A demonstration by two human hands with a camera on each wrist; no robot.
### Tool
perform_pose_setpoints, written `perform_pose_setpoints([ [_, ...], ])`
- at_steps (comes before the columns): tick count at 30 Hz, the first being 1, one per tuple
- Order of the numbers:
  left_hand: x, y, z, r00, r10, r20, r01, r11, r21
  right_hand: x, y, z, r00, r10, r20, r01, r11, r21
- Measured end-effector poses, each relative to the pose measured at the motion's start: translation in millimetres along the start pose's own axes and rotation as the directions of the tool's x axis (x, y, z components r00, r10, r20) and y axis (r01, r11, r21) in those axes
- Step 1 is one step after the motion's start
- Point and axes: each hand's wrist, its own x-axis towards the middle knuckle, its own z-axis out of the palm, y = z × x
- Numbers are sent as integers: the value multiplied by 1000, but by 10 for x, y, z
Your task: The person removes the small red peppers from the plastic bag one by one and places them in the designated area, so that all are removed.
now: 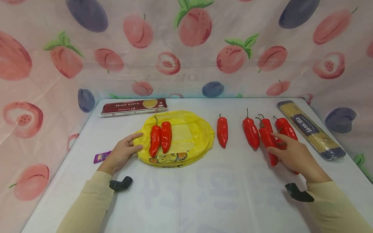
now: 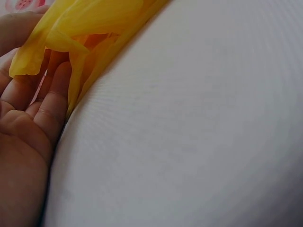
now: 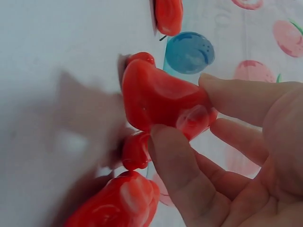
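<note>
My left hand point(image 1: 123, 153) pinches the left edge of a yellow plastic bag point(image 1: 201, 142), which lies spread in a rounded shape on the table. In the left wrist view, the bag's thin film point(image 2: 94, 21) passes between thumb and fingers. Two red peppers point(image 1: 166, 137) lie side by side on the bag's left part. At the right, my right hand point(image 1: 294, 155) holds another red pepper point(image 1: 268, 140) between thumb and fingers. Several more peppers lie around that hand, among them one pepper point(image 1: 251, 133) just left of it and one pepper point(image 1: 285, 126) behind it, partly hidden.
Between the bag and the right-hand group lies a single pepper point(image 1: 222, 132). A dark red spaghetti pack point(image 1: 134, 107) is at the back left, a clear pasta pack point(image 1: 310, 129) at the right edge. A small purple packet point(image 1: 101, 157) lies beside my left wrist, partly covered.
</note>
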Motion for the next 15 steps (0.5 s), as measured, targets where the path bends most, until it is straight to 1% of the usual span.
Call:
perform_pose_setpoints([
  [7, 2, 6, -3, 1000, 2, -2, -2, 1000, 5, -42, 49, 48, 999, -15, 30, 15, 1000, 9],
  [15, -5, 3, 4, 1000, -5, -8, 5, 1000, 12, -27, 72, 114, 1000, -21, 23, 20, 999, 29],
])
